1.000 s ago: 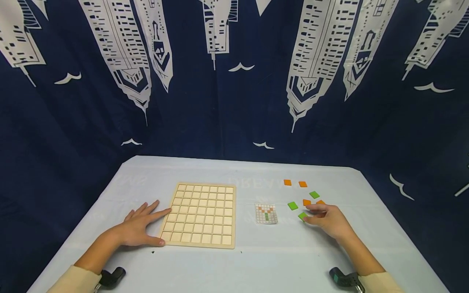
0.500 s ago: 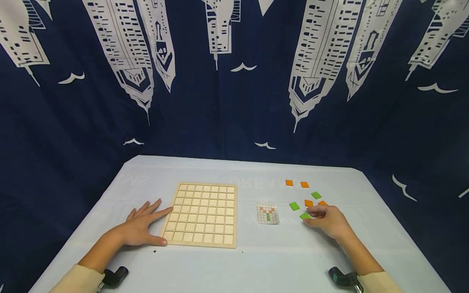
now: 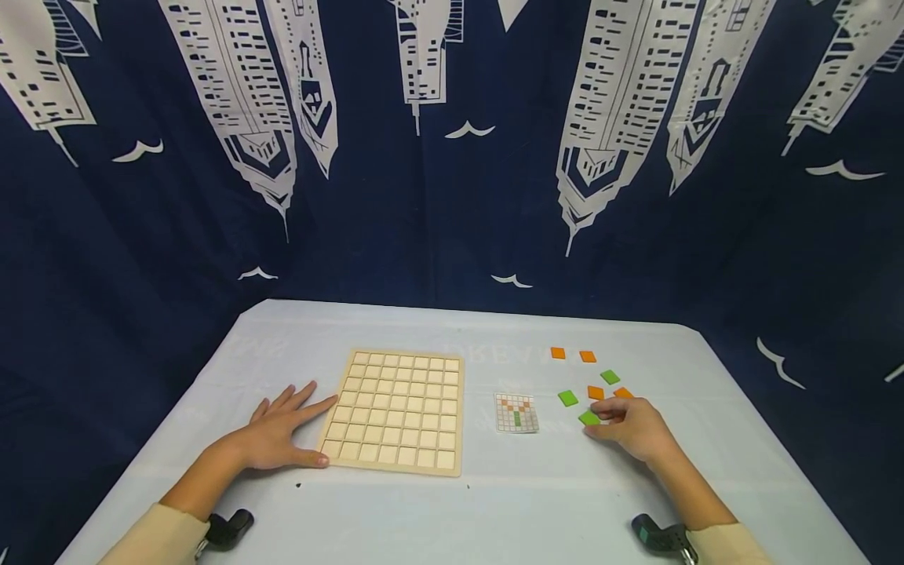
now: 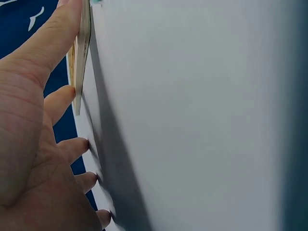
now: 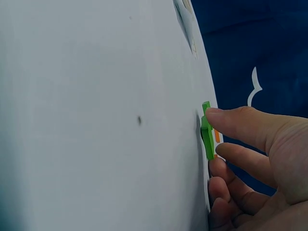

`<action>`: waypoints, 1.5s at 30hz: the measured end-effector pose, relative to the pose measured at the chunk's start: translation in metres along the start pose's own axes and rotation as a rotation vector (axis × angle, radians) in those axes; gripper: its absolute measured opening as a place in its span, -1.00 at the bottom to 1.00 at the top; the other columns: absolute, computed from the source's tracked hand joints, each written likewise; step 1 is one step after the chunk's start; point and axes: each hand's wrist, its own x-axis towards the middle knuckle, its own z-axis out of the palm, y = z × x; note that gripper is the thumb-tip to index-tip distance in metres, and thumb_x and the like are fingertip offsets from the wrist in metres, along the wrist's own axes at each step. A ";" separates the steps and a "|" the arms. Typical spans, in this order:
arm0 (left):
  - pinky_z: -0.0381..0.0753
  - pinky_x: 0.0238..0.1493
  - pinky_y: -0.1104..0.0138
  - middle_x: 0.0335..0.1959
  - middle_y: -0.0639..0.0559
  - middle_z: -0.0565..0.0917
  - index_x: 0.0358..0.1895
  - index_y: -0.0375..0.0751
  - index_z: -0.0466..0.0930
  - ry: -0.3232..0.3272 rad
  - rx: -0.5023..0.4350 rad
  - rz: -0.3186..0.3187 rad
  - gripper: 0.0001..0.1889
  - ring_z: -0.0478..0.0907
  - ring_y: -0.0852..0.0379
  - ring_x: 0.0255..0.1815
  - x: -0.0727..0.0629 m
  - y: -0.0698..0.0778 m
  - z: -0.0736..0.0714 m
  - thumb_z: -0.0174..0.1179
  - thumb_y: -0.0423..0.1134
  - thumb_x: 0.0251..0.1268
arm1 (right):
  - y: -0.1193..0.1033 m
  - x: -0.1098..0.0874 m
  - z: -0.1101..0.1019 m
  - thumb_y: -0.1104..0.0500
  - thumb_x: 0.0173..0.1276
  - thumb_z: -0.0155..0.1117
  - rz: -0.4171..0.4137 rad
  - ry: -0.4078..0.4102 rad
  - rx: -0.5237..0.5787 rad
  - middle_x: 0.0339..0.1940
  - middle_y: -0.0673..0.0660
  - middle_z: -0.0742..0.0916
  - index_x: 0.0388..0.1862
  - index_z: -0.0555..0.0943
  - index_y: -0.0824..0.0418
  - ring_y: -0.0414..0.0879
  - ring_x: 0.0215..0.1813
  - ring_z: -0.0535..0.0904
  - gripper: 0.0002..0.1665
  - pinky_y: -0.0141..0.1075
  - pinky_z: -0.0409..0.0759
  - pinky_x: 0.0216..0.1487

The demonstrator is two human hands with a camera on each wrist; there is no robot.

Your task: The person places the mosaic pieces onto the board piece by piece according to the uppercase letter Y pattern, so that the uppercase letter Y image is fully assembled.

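A pale wooden grid board (image 3: 394,413) lies on the table, left of the middle. My left hand (image 3: 277,436) is spread at its left side, index fingertip against the edge and thumb by the near left corner. In the left wrist view the thumb and index finger meet the side of the board (image 4: 83,57), with the other fingers reaching down to the table. My right hand (image 3: 636,428) pinches a small square green tile (image 3: 589,417) between thumb and index finger, low over the table. In the right wrist view that green tile (image 5: 207,137) shows edge-on beside the thumb.
A small card (image 3: 516,413) printed with an orange and green grid pattern lies right of the board. Around the right hand are more green tiles (image 3: 568,399) and several orange tiles (image 3: 558,353). A dark blue patterned curtain (image 3: 424,196) hangs behind the table.
The board has slid a little to the right and slightly away, with the left hand following at its edge. The right hand stays almost still at the green tile.
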 end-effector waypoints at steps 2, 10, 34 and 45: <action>-0.15 0.38 -0.59 0.65 -0.39 0.07 0.58 0.11 0.28 0.003 0.005 0.007 0.11 -0.12 -0.62 0.61 0.001 0.001 0.001 0.45 0.44 -0.11 | 0.000 0.000 0.000 0.15 0.07 0.65 -0.001 -0.002 0.004 -0.15 0.19 0.80 0.06 0.72 0.40 -0.04 -0.19 0.54 -0.41 -0.38 0.47 -0.30; -0.16 0.38 -0.58 0.65 -0.38 0.07 0.57 0.15 0.28 0.000 -0.009 -0.010 0.07 -0.14 -0.61 0.62 0.004 0.000 0.002 0.42 0.44 -0.07 | 0.001 0.001 0.002 0.15 0.10 0.65 0.004 -0.001 0.013 -0.17 0.17 0.78 0.05 0.73 0.39 -0.06 -0.22 0.55 -0.44 -0.39 0.49 -0.34; -0.26 0.30 -0.67 0.66 -0.40 0.02 0.57 0.17 0.29 -0.018 -0.035 -0.045 0.08 -0.21 -0.69 0.59 0.009 0.001 0.002 0.49 0.39 -0.11 | 0.005 0.001 0.002 0.16 0.06 0.66 -0.022 0.022 -0.067 -0.37 0.05 0.72 -0.08 0.76 0.37 -0.09 -0.29 0.50 -0.53 -0.37 0.43 -0.36; -0.37 0.30 -0.65 0.66 -0.43 -0.03 0.57 0.11 0.30 -0.016 -0.119 -0.037 0.12 -0.28 -0.66 0.60 0.012 -0.002 0.004 0.57 0.30 -0.19 | 0.002 0.000 0.000 0.15 0.06 0.66 -0.029 0.015 -0.083 -0.39 0.04 0.72 -0.11 0.77 0.35 -0.09 -0.29 0.51 -0.56 -0.36 0.43 -0.34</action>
